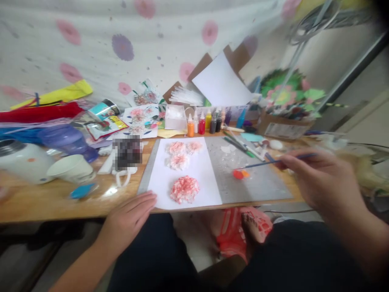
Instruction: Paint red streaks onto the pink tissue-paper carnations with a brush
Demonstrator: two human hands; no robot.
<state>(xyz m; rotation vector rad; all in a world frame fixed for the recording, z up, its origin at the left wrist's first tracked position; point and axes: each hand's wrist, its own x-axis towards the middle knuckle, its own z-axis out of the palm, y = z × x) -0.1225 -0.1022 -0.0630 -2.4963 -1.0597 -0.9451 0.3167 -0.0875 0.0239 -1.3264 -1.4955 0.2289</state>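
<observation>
My right hand (322, 178) grips a thin blue paintbrush (264, 163), its tip just above a blob of red paint (238, 174) beside some orange. Both colours sit on a grey mat (258, 190); whether the bristles touch the paint I cannot tell. Left of them lies a white sheet of paper (158, 174) bearing a red textured flower (184, 189) near its lower edge and a cluster of paler flowers (178, 161) above. My left hand (130, 217) rests flat at the sheet's lower left corner, its fingers stretched out and holding nothing.
Several small paint bottles (202, 124) stand behind the paper. Markers (240, 146) lie on the mat's far part. To the left are a pale cup (71, 168), a white jug-like container (27, 162) and a blue scrap (82, 190). A cardboard box (285, 129) stands back right.
</observation>
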